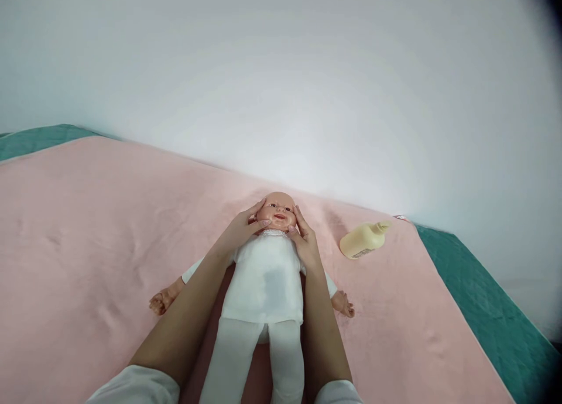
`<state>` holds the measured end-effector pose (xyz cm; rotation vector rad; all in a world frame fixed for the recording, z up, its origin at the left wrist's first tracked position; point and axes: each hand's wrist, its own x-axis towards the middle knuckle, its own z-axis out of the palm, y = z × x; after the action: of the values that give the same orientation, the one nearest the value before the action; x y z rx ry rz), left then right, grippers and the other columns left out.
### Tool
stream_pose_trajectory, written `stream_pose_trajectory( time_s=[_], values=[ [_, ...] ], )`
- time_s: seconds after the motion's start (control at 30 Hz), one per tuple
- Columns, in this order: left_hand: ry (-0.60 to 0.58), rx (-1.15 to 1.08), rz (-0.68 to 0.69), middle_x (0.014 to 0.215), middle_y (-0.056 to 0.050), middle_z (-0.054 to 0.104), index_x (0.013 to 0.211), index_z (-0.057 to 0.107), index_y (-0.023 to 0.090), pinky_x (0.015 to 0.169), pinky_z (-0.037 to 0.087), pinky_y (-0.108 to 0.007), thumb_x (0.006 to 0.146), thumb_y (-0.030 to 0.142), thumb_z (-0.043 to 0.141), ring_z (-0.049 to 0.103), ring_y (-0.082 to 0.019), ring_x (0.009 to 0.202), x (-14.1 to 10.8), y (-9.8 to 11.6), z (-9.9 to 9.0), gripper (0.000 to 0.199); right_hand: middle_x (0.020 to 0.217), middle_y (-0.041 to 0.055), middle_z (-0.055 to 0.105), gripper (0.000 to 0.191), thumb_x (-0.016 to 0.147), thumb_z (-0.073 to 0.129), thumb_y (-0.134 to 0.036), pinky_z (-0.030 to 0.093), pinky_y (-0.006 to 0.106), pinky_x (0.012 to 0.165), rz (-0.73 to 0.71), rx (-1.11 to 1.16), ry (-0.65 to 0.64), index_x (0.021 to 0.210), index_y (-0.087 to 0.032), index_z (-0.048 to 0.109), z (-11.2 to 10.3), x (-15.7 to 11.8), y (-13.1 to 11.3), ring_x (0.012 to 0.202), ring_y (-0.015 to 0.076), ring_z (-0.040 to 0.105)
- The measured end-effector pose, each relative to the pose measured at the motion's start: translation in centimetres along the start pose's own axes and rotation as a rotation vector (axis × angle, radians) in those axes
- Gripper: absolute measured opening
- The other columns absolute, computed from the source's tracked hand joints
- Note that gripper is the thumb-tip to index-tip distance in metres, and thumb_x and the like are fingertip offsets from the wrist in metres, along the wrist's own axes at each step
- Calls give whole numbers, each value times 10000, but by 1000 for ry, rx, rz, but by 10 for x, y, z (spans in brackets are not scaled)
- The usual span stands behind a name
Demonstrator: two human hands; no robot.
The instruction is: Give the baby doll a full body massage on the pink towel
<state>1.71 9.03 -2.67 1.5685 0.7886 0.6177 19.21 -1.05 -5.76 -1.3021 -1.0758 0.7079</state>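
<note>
A baby doll (267,275) lies face up in a white top and white trousers, its arms spread out to both sides. My left hand (241,225) cups one side of the doll's head, thumb on its cheek and fingers along the temple. On the opposite side, my right hand (304,237) rests against the doll's cheek, with its fingers up beside the eye and its thumb near the jaw. A greyish patch shows on the front of the top. My forearms pass over the doll's arms, hiding parts of them.
A pale yellow pump bottle (362,241) lies tilted on the pink sheet (88,246), right of the doll. Green quilted fabric (474,293) shows beyond the sheet at both sides. A pale wall (281,82) rises behind the doll's head.
</note>
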Motion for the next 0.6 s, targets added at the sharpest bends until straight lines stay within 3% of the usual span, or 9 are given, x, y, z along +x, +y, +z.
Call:
stream_pose_trajectory(
  time_s=[0.13,0.37,0.6],
  values=[
    [-32,-8,-21,1234,-74,684,1534,293,265,995,491,-456,842,532,616,642,-299,1122,1,0,-1,809,1532,-14,403,725,830,601,-625,292,486,1203,28,3,23,1457,-310,417,0,0,0,1459,240,327],
    [4,-36,17,1481,-63,489,1503,374,266,1073,434,-408,871,593,557,478,-307,1344,-4,8,0,735,1547,-22,376,687,853,569,-624,291,486,1205,18,6,20,1449,-311,430,0,0,0,1460,236,323],
    [10,-47,8,1443,-93,530,1516,346,261,1063,449,-413,816,575,650,534,-311,1293,-3,8,4,826,1571,0,337,747,803,686,-538,316,435,1201,-4,-18,30,1455,-282,425,4,0,-5,1475,227,288]
  ],
)
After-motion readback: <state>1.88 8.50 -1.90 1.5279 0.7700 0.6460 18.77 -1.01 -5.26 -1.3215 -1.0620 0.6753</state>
